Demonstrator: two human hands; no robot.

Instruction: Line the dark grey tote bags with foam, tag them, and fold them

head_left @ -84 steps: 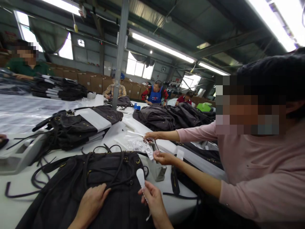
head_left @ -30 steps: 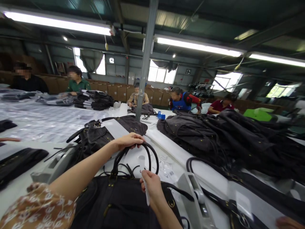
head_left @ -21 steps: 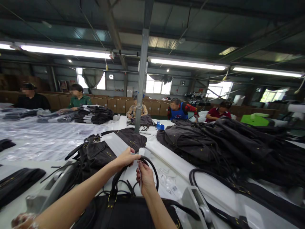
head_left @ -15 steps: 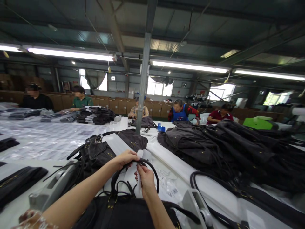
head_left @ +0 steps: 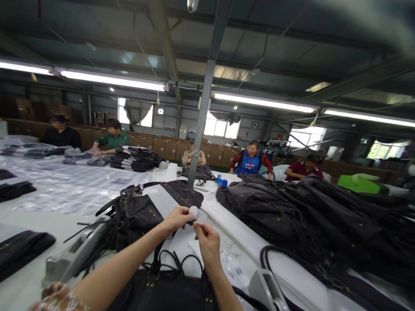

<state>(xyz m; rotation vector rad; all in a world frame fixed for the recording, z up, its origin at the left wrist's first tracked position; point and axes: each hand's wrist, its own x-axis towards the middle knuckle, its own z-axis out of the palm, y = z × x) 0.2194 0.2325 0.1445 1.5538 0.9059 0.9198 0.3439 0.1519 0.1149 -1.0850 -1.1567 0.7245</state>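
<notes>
A black handbag lies right in front of me, its handles rising toward my hands. My left hand is closed in a pinch on the top of one dark bag handle. A white strip with a rounded end sticks up beside those fingertips. Close by on the right, my right hand pinches the same handle, its fingertips almost meeting the left ones. My fingers and forearms hide much of the handle. Just beyond lies another black bag with a white paper band across it.
Dark bags are heaped on the right. Grey metal brackets flank the near bag. A metal post rises from the table. Clear plastic bags cover the left side. Several co-workers sit across, one in a blue apron.
My view has tilted up slightly. The handle's arch, wide before, is now mostly hidden by my hands. My right hand has shifted up against the left fingertips, and less of the white strip shows.
</notes>
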